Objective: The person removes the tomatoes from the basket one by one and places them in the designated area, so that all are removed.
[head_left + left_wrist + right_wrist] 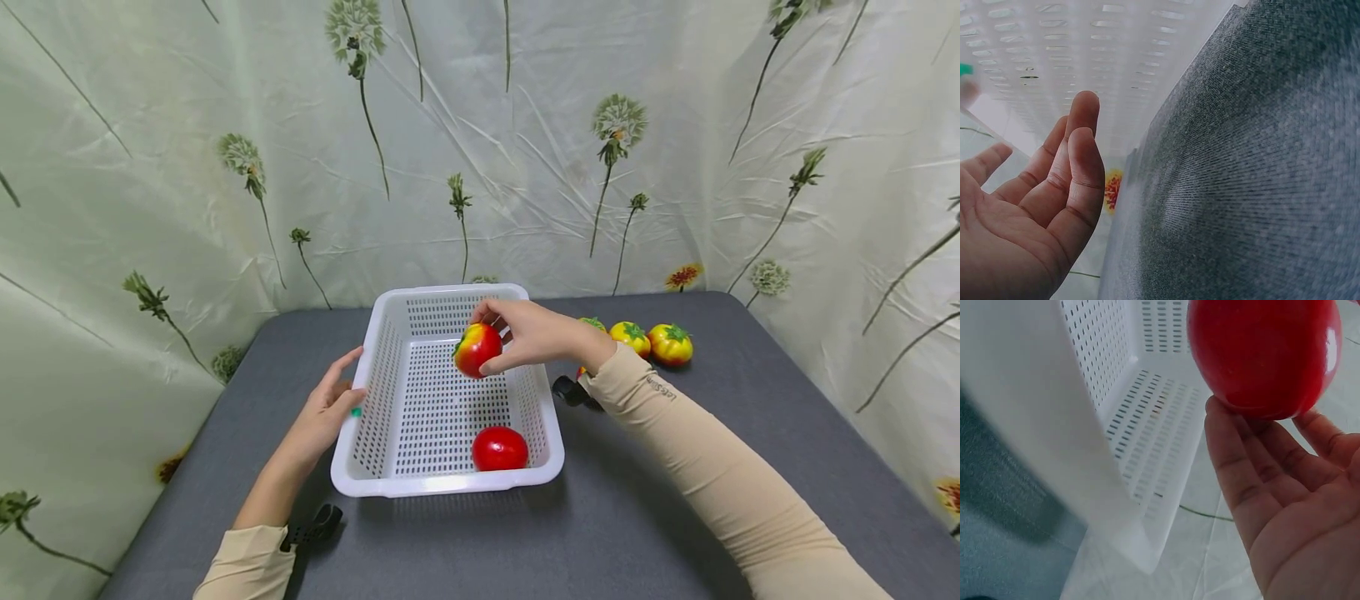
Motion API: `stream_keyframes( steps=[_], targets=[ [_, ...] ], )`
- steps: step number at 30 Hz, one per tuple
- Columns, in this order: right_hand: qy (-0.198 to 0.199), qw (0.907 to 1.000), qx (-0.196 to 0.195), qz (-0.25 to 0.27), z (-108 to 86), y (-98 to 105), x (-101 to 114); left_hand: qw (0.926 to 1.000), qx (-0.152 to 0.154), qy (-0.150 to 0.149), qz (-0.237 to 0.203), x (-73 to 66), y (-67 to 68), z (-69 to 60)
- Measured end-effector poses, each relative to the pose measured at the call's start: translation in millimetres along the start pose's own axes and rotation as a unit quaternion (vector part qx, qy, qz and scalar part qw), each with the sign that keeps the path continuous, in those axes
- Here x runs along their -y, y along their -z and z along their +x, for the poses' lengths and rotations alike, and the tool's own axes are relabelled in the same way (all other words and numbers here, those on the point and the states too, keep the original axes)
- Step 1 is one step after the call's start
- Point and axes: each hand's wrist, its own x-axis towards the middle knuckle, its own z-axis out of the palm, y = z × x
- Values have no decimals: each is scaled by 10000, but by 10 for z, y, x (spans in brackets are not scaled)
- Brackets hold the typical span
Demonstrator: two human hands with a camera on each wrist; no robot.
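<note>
My right hand [528, 333] holds a glossy red-and-yellow tomato [478, 350] with a green leafy top, thumb on the near side and fingers on the far side. It hangs over the white perforated plastic basket [382, 487]. In the right wrist view the tomato [1266, 356] shows its red end, above the fingers. Inside the basket's near right corner lies another red tomato [500, 449]. My left hand [318, 417] rests at the basket's left rim, thumb and index finger touching it. The left wrist view shows its other fingers [1085, 162] loosely bent beside the outer wall.
Right of the basket, several yellow-and-red tomatoes [671, 344] with green tops stand on the grey cloth-covered table [637, 517], partly hidden by my right arm. A pale curtain [480, 150] with a dandelion print hangs behind the table.
</note>
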Motion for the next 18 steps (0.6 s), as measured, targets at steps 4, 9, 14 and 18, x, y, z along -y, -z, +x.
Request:
stream_keyframes(
  steps=[4, 9, 14, 18],
  targets=[
    [8, 9999, -115, 122, -100, 52, -62, 10000, -26, 35, 30, 11, -6, 4],
    [58, 9994, -265, 218, -209, 109, -158, 9999, -65, 68, 60, 14, -5, 5],
    [122, 9983, -433, 361, -315, 163, -224, 10000, -54, 33, 36, 8, -3, 2],
    [97, 9975, -513, 470, -404, 188, -255, 10000, -52, 17, 28, 1, -6, -1]
  ],
)
